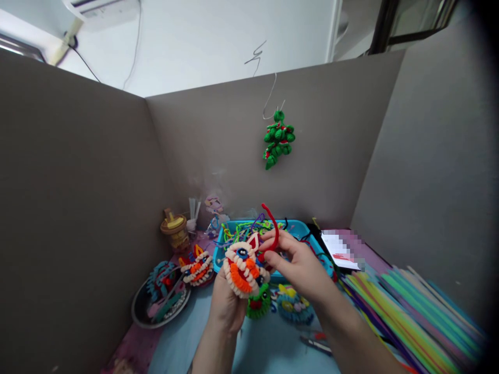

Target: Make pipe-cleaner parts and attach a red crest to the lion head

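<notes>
Near the middle of the view, my left hand (225, 306) is wrapped round a lion head made of pipe cleaners (239, 270). The head is cream with an orange mouth, blue-rimmed eyes and a pointed ear edged in cream with red. My right hand (298, 262) pinches a red pipe cleaner (276, 228) at the head's upper right side. Its free end curves upward above my fingers. Whether its lower end is joined to the head is hidden by my fingers. Below the hands are a green pipe-cleaner head (258, 304) and a blue one with yellow parts (294, 306).
Behind my hands is a blue tray (304, 227) of pipe-cleaner pieces. A metal bowl (141, 318) and an orange-and-cream head (198, 267) lie left. Pliers (315, 344) and bundled pipe cleaners (413, 317) lie right. A green ornament (278, 136) hangs on wire before grey partitions (218, 135).
</notes>
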{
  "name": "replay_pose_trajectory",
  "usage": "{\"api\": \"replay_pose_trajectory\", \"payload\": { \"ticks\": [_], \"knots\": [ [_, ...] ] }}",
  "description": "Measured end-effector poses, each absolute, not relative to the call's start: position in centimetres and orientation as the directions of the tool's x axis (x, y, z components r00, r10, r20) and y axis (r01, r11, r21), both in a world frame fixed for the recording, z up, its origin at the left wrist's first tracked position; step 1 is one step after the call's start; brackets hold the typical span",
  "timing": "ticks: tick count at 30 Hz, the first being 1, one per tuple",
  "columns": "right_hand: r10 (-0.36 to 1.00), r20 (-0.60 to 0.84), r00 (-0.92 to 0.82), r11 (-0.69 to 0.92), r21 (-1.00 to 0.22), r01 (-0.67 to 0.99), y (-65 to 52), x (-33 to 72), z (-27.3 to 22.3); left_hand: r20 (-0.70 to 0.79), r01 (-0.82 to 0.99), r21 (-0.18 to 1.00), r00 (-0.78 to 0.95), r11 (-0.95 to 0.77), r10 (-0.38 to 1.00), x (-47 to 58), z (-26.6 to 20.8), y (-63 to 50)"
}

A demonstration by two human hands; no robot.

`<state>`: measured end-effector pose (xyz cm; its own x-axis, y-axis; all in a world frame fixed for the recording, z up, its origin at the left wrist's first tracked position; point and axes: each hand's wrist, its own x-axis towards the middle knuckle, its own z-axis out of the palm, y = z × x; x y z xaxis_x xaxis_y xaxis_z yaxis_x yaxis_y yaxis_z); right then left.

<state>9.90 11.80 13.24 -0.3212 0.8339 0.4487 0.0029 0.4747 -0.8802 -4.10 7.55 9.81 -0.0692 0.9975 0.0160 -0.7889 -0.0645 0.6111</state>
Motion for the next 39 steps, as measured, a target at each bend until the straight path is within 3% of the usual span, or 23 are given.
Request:
{"api": "replay_pose_trajectory", "payload": {
  "ticks": [7,15,27,29,35,39],
  "knots": [
    [0.832,0.489,-0.263,0.504,-0.864,-0.01,12.0,10.4,13.4,-0.065,-0.837,0.547,-0.054,-0.01,0.996,-4.2,9.8,7.3],
    [0.848,0.46,-0.262,0.49,-0.87,0.056,11.7,10.0,13.4,0.01,-0.772,0.617,-0.191,-0.156,0.982,-3.6,9.6,7.4],
    [0.857,0.454,-0.243,0.484,-0.872,0.075,11.7,9.7,13.0,0.077,-0.713,0.68,-0.164,-0.172,0.983,-3.6,10.0,7.1],
    [0.854,0.456,-0.25,0.484,-0.873,0.059,11.8,9.8,13.1,0.055,-0.753,0.637,-0.168,-0.164,0.984,-3.8,9.8,7.2],
    [0.894,0.405,-0.191,0.416,-0.909,0.02,12.2,10.7,13.3,0.006,-0.936,0.351,0.003,0.001,1.0,-5.5,8.8,7.7],
    [0.878,0.414,-0.241,0.439,-0.897,0.06,12.2,10.5,13.2,0.019,-0.956,0.293,0.024,0.018,1.0,-5.9,8.7,7.7]
  ]
}}
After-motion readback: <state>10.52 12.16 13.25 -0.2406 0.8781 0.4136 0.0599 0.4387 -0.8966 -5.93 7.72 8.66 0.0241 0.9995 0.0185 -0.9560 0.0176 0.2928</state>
